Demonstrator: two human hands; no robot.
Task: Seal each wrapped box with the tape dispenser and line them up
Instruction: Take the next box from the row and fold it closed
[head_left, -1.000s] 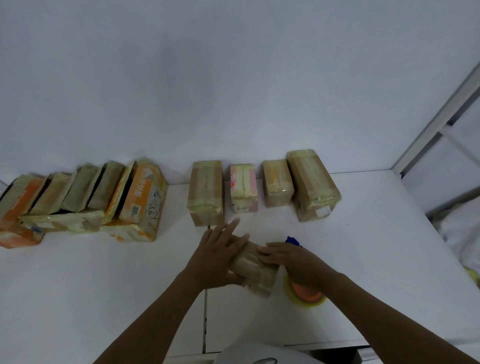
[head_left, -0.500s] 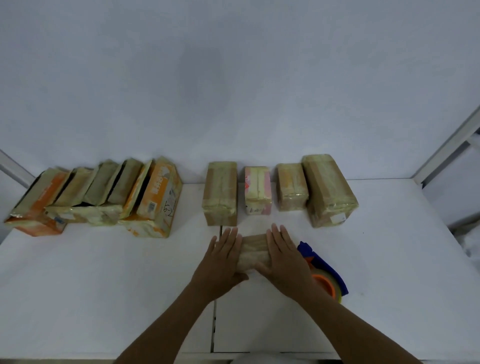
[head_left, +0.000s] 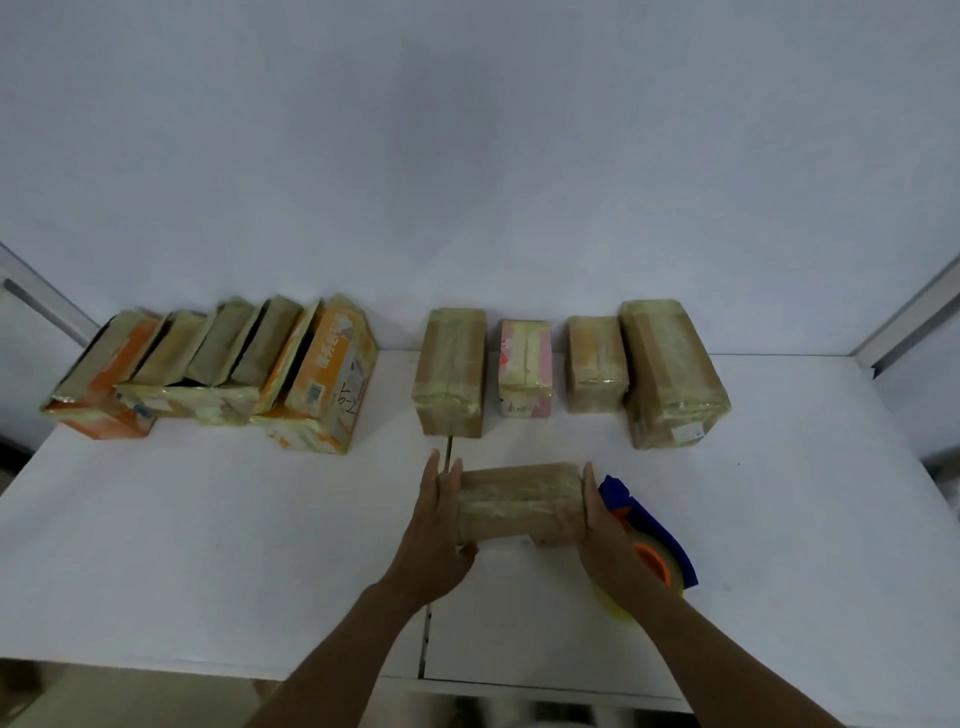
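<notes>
1. The left hand is pressing flat against the left end of a brown taped box. Its fingers are straight and together, pointing far, and the thumb is lying along the box's near lower edge.
2. The right hand is pressing on the right end of the same box. Its fingers are straight and together, and the thumb is lying over the near right corner.
3. The box is lying crosswise, long side running left to right, near the middle of the white table, squeezed between both palms. Cannot tell whether it is resting on the tabletop or slightly lifted.
4. The tape dispenser, blue with an orange core and a yellowish roll, is sitting on the table just right of the right hand, partly hiding behind the wrist. Cannot tell whether the hand is touching it.
5. Four taped boxes are standing in a row at the far edge against the wall:
   - The tall brown box is standing on the left end.
   - The pink box is sitting apart from both neighbours.
   - The small brown box is touching the large brown box on the right end.
6. At far left, a bunch of wrapped boxes is leaning together, with an orange printed box standing at its right end.
7. A seam is running near to far through the tabletop, passing under the left wrist.
</notes>
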